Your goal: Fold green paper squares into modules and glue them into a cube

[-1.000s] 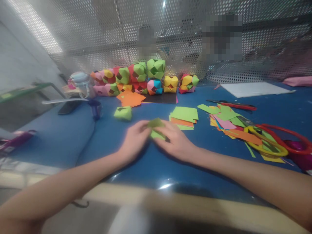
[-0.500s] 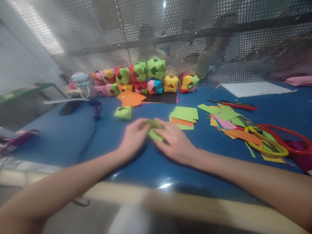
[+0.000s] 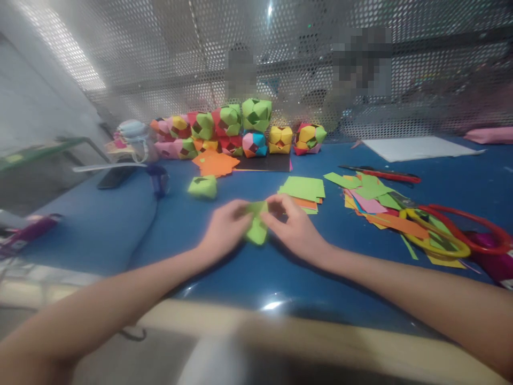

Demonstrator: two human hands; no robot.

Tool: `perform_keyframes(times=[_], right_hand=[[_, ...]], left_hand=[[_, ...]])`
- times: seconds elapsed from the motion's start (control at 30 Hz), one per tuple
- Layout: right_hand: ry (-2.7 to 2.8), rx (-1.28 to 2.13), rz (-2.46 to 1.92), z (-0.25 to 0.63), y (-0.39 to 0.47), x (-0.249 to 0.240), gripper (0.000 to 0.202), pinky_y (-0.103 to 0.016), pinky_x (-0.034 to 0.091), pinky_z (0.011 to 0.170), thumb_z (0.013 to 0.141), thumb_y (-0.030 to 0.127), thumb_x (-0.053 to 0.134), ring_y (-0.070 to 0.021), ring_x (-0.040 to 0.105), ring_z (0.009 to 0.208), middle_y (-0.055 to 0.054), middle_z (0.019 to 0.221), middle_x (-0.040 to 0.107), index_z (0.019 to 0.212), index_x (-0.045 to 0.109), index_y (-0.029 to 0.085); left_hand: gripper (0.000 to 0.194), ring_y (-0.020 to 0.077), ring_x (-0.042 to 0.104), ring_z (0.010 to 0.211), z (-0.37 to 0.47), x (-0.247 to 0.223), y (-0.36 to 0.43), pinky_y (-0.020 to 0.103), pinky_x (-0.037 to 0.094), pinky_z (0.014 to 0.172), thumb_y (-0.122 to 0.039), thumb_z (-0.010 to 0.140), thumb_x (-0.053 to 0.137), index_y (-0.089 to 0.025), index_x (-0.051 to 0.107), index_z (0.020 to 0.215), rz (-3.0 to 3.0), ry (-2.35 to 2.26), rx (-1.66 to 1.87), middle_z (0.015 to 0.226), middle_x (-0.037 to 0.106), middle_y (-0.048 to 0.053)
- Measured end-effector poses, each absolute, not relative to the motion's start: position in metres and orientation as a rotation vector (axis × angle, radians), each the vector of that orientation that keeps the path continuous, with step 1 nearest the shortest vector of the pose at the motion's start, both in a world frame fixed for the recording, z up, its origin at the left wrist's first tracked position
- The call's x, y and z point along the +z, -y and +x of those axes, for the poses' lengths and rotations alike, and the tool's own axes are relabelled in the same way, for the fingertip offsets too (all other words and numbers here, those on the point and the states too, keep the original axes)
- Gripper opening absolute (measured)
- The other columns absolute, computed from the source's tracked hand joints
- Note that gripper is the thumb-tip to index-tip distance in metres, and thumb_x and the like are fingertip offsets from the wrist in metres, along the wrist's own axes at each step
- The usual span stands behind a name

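Between my two hands is a folded green paper piece (image 3: 257, 227), just above or on the blue table (image 3: 224, 289). My left hand (image 3: 226, 227) pinches its left side between thumb and fingers. On the opposite side, the thumb and fingers of my right hand (image 3: 294, 227) close on its upper right edge. Blur hides the exact folds. A green folded paper unit (image 3: 202, 186) lies beyond my left hand. Just behind my right hand rests a stack of green and orange paper squares (image 3: 303, 187).
Colourful folded paper balls (image 3: 256, 115) stand in a stacked row by the perforated metal screen (image 3: 296, 64). Orange paper (image 3: 216, 162) lies before them. At right are paper scraps (image 3: 377, 198), yellow-handled scissors (image 3: 436, 240), red-handled scissors (image 3: 396, 175) and a white sheet (image 3: 420, 148).
My fingers have shifted on the green paper, and my right hand has moved slightly right. More of the paper now shows between the hands, its lower point facing me.
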State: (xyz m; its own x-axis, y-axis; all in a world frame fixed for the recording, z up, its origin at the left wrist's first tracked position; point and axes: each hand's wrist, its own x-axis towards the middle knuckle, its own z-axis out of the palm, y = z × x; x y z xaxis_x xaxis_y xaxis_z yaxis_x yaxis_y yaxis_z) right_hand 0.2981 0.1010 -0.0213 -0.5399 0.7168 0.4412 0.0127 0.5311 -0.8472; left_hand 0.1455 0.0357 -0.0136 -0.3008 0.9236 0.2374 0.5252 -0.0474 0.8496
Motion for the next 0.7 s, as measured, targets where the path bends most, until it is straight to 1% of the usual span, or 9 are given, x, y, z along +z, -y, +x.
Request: perform_keyframes(times=[0.1,0.2,0.27,0.37,0.43,0.53,0.57,0.63,0.7], right_hand=[[1.973,0.988,-0.609,0.2983,-0.1017,-0.0212,0.006,-0.027,0.043,0.065,0.075,0.017,0.052,-0.0131,0.051,0.069,0.001,0.073,0.054,0.076,0.047,0.021],[2.000,0.927,-0.567,0.2995,-0.1012,-0.0210,0.010,-0.026,0.041,0.064,0.072,0.011,0.049,-0.0125,0.049,0.068,0.002,0.071,0.051,0.072,0.045,0.021],[2.009,0.887,-0.522,0.3000,-0.1006,-0.0208,0.011,-0.026,0.041,0.065,0.073,0.010,0.048,-0.0124,0.049,0.069,0.001,0.072,0.050,0.072,0.045,0.021],[2.026,0.872,-0.467,0.3003,-0.1000,-0.0200,0.007,-0.026,0.041,0.067,0.077,0.013,0.050,-0.0123,0.049,0.071,0.000,0.075,0.050,0.075,0.048,0.020],[2.041,0.909,-0.444,0.3008,-0.1001,-0.0186,0.006,-0.027,0.042,0.070,0.082,0.019,0.050,-0.0127,0.049,0.073,-0.001,0.078,0.050,0.076,0.050,0.019],[2.045,0.985,-0.450,0.3018,-0.1006,-0.0164,0.020,-0.028,0.042,0.072,0.090,0.028,0.044,-0.0135,0.050,0.076,-0.002,0.078,0.050,0.073,0.050,0.020],[2.041,1.000,-0.465,0.3020,-0.1008,-0.0161,0.021,-0.028,0.042,0.072,0.090,0.030,0.044,-0.0136,0.050,0.076,-0.002,0.078,0.051,0.073,0.050,0.020],[2.034,0.990,-0.500,0.3020,-0.1010,-0.0166,0.015,-0.028,0.043,0.070,0.087,0.031,0.050,-0.0136,0.050,0.074,-0.001,0.079,0.051,0.077,0.050,0.020],[2.027,0.927,-0.517,0.3017,-0.1012,-0.0187,0.008,-0.028,0.043,0.068,0.083,0.024,0.054,-0.0137,0.050,0.073,-0.001,0.079,0.051,0.079,0.049,0.021]], left_hand=[[0.017,0.0124,0.056,0.071,0.1492,-0.0130,-0.0330,0.024,0.044,0.065,-0.022,0.074,0.058,-0.014,0.065,0.087,1.578,-1.800,1.253,0.080,0.065,0.003],[0.016,0.0124,0.056,0.071,0.1511,-0.0115,-0.0321,0.024,0.044,0.065,-0.020,0.072,0.059,-0.015,0.065,0.086,1.591,-1.798,1.230,0.079,0.065,0.002],[0.015,0.0121,0.056,0.070,0.1514,-0.0100,-0.0323,0.024,0.044,0.064,-0.020,0.072,0.059,-0.015,0.065,0.084,1.579,-1.816,1.223,0.078,0.065,0.002],[0.015,0.0120,0.056,0.070,0.1511,-0.0077,-0.0327,0.023,0.043,0.062,-0.022,0.074,0.059,-0.014,0.066,0.084,1.547,-1.839,1.215,0.079,0.065,0.002],[0.016,0.0123,0.056,0.070,0.1507,-0.0065,-0.0328,0.023,0.043,0.061,-0.025,0.075,0.058,-0.014,0.066,0.085,1.529,-1.834,1.215,0.079,0.065,0.003],[0.018,0.0132,0.057,0.071,0.1501,-0.0054,-0.0324,0.024,0.043,0.061,-0.027,0.076,0.058,-0.014,0.067,0.086,1.530,-1.806,1.207,0.078,0.066,0.003],[0.019,0.0135,0.057,0.071,0.1499,-0.0052,-0.0323,0.024,0.043,0.061,-0.028,0.076,0.059,-0.014,0.067,0.086,1.538,-1.796,1.199,0.077,0.066,0.003],[0.021,0.0141,0.057,0.071,0.1495,-0.0048,-0.0320,0.024,0.044,0.061,-0.032,0.076,0.060,-0.014,0.067,0.085,1.554,-1.780,1.183,0.077,0.066,0.003],[0.020,0.0143,0.057,0.071,0.1490,-0.0043,-0.0320,0.024,0.044,0.062,-0.032,0.075,0.061,-0.014,0.067,0.084,1.555,-1.779,1.173,0.077,0.067,0.003]])
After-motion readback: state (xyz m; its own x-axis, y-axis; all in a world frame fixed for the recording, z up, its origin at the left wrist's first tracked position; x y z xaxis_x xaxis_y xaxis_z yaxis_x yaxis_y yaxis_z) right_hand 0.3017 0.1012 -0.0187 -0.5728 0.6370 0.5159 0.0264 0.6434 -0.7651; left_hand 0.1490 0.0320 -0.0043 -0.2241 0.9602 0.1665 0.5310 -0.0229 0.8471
